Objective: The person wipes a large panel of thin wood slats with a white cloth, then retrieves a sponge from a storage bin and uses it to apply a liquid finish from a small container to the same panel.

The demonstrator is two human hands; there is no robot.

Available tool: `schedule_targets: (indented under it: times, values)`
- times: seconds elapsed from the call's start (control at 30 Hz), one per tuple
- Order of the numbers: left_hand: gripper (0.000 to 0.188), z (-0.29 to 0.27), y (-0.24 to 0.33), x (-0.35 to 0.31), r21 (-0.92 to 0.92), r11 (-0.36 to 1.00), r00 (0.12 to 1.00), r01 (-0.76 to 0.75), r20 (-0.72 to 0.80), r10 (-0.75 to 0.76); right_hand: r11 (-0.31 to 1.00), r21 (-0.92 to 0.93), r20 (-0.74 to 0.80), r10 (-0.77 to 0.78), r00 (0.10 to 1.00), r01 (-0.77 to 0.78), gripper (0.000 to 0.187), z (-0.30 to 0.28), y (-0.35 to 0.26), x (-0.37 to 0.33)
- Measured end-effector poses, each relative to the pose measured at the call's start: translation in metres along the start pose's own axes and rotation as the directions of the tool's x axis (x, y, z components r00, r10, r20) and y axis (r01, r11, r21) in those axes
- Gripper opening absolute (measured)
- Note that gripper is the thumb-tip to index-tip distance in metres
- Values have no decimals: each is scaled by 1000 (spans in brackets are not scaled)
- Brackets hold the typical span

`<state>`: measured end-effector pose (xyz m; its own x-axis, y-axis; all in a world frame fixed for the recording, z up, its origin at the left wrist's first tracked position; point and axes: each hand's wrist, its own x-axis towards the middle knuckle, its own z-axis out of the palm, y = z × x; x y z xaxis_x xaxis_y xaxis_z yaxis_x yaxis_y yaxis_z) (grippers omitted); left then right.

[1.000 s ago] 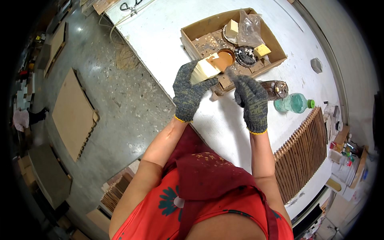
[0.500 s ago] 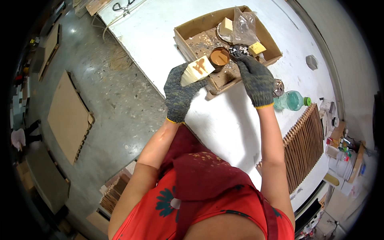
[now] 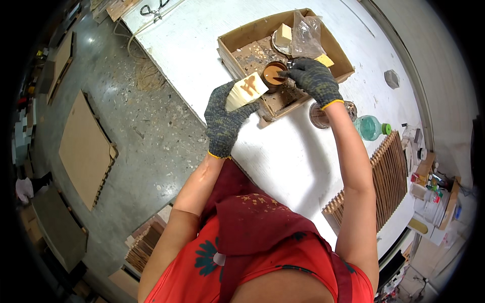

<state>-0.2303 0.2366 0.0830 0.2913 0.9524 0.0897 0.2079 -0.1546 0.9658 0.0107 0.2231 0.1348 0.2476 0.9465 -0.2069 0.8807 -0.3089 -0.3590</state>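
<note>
My left hand [image 3: 222, 121], in a dark grey knitted glove, is closed around a cream sponge block [image 3: 246, 92] with brown smears on its upper face. Just right of the block, a round jar [image 3: 276, 88] holding brown paste stands inside a shallow cardboard box [image 3: 242, 37]. My right hand [image 3: 317, 81], gloved alike, is over the box with its fingers pinched together at the jar's right rim. A small dark tip shows at those fingers, but what it belongs to is hidden. A yellow sponge piece [image 3: 324, 60] lies beyond the right hand.
The box also holds another cream block [image 3: 283, 35] and a clear plastic bag [image 3: 306, 35]. On the white table [image 3: 283, 156] stand a glass jar [image 3: 318, 117], a green bottle [image 3: 369, 128] and a stack of slatted wood [image 3: 389, 184]. Scissors [image 3: 151, 10] lie at the far left.
My right hand has moved left, from the box's right side to the paste jar's rim. The glass jar beneath that wrist now shows. My left hand still holds the sponge block, almost unmoved.
</note>
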Motion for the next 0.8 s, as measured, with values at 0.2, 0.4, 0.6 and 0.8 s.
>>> schedule_targets:
  times: [0.2, 0.4, 0.6, 0.8]
  values:
    - [59, 4, 9, 2, -57, 998, 1000, 20, 9, -20, 940, -78, -302, -339, 891, 331, 26, 20, 50, -16]
    - [60, 5, 24, 7, -123, 992, 999, 4, 41, 1, 901, -175, -429, -433, 793, 398, 34, 9, 45, -45]
    - [61, 14, 28, 22, -89, 985, 989, -148, -2, 148, 735, 617, -459, 46, 887, 281, 14, 11, 35, -65]
    - [61, 16, 35, 23, -120, 990, 997, -72, 15, 75, 515, 834, -311, 137, 940, 200, 20, -3, -26, -92]
